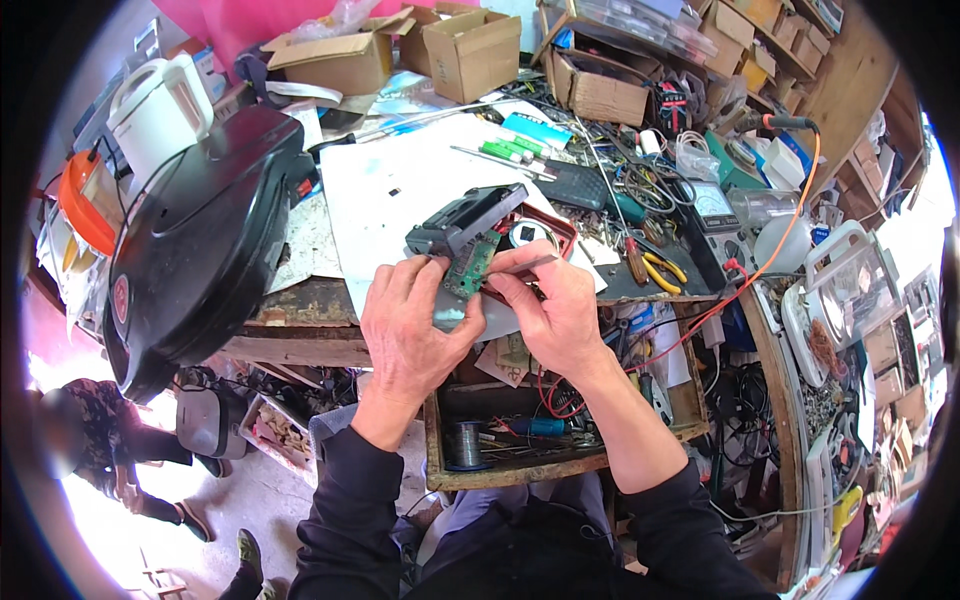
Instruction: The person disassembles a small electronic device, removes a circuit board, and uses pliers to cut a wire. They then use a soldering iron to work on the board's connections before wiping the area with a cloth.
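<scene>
An opened small device lies on the white sheet (360, 180), with a black housing (460, 210), a green circuit board (470, 262) and a dark red shell (558, 232) holding a round silver-rimmed part (522, 232). My left hand (410, 330) grips the board and housing from the lower left, fingertips curled on its edge. My right hand (550, 320) pinches at the board's right side, with a thin dark grey piece (530, 263) between its fingers; what exactly that piece is, I cannot tell.
A large black appliance (190, 230) fills the left. Pliers (665, 272), a meter (710, 200) and assorted tools crowd the bench's right. Cardboard boxes (450, 60) line the back. An open drawer (570, 450) with a solder spool (465, 445) sits below. People (100, 440) are at the lower left.
</scene>
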`<state>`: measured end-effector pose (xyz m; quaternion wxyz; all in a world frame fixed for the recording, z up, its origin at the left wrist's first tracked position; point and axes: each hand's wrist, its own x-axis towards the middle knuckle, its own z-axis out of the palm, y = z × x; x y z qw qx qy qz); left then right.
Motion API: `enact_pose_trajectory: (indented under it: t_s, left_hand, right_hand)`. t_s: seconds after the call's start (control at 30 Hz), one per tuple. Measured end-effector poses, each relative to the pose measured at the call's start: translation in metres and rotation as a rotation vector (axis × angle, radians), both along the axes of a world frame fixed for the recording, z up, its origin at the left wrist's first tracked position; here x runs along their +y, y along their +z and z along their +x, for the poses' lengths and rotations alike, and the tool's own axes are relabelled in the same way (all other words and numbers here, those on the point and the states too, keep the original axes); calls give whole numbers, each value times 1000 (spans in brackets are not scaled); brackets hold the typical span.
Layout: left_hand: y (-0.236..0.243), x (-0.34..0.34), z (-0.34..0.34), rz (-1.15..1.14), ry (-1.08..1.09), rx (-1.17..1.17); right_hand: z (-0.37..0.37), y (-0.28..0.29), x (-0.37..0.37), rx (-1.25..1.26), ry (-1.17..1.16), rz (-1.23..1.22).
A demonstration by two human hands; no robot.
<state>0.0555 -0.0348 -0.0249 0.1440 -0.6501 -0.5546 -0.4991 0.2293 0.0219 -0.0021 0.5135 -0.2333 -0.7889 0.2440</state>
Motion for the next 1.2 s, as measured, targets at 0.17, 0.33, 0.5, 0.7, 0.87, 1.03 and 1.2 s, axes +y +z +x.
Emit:
enact_pose_trajectory:
  t_s: [0.17, 0.33, 0.5, 0.7, 0.87, 1.03, 1.2]
  left_hand:
    - [1, -1, 0, -7, 2, 0]
    - [0, 0, 0, -15, 1, -5]
    - [-1, 0, 0, -1, -1, 0]
    - [0, -1, 0, -6, -2, -8]
    - [0, 1, 0, 6, 4, 0]
    - [1, 0, 0, 12, 3, 4]
    - [0, 0, 0, 11, -2, 1]
  right_hand:
    - [1, 2, -1, -50, -6, 24]
    - [1, 2, 1, -56, 8, 32]
    - [1, -1, 2, -63, 10, 65]
    - [1, 1, 0, -82, 7, 76]
    - [0, 0, 0, -61, -7, 111]
    - [1, -2, 1, -56, -1, 108]
    - [-2, -4, 0, -24, -13, 104]
